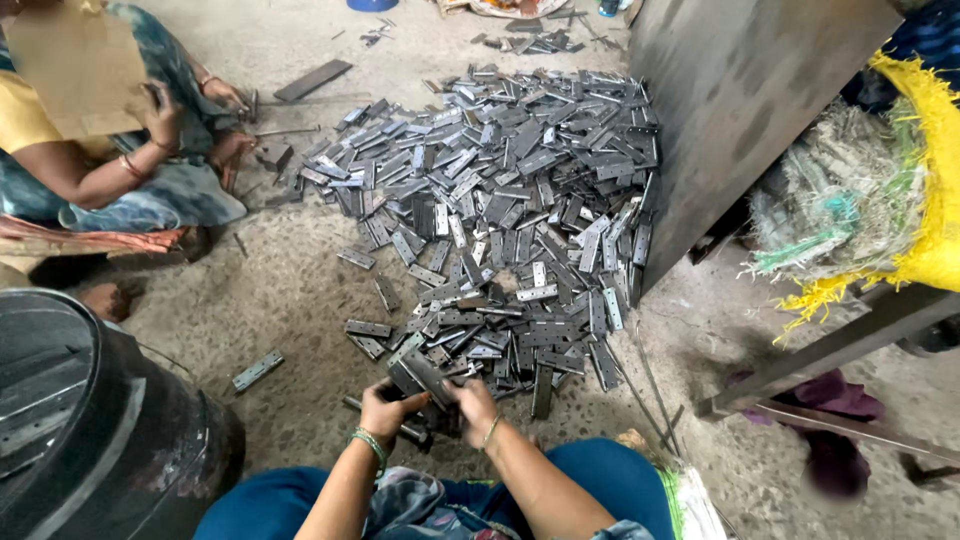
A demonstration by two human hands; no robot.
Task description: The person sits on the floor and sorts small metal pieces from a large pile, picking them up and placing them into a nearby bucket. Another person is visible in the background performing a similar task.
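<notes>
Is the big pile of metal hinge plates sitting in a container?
No, the pile of hinge plates lies loose on the bare concrete floor, beyond both hands.

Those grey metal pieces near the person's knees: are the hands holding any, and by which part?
Yes. Both hands, left hand and right hand, grip a small stack of metal hinge plates by its near, lower end.

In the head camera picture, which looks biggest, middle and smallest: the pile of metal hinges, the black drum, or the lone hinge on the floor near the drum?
1. Pile of metal hinges
2. Black drum, though it is cut off and nearer the camera, so this is unsure
3. Lone hinge, plainly smallest
</notes>
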